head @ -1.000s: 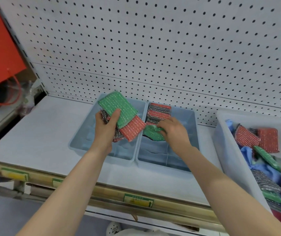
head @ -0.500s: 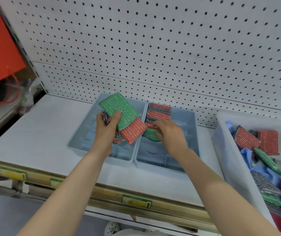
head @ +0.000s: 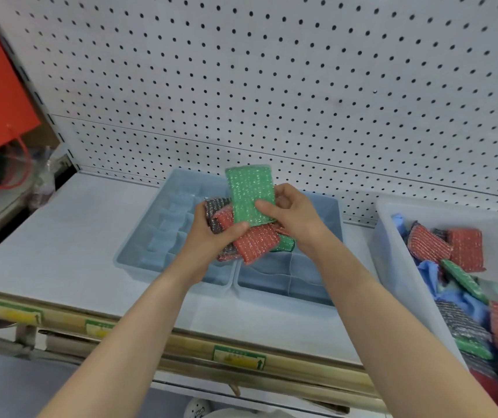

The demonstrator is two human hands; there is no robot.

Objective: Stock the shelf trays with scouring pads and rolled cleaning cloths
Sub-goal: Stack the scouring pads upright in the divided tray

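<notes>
While fanned bundle of red, grey, green scouring pads (head: 250, 239) was clutched by left hand (head: 211, 239), upright green glitter-mesh scouring pad (head: 249, 194) was pinched atop by right hand (head: 296, 215); divided pale-blue tray (head: 326, 212) lay directly beneath.

I am looking at a shop aisle: a white pegboard back panel (head: 302, 86) is rising behind a retail shelf (head: 60, 236), price-label holders (head: 238, 359) are running along its front rail, and divided shelf trays (head: 163, 233) are sitting beside a clear stock bin (head: 404, 285) of scouring pads (head: 465, 248).
</notes>
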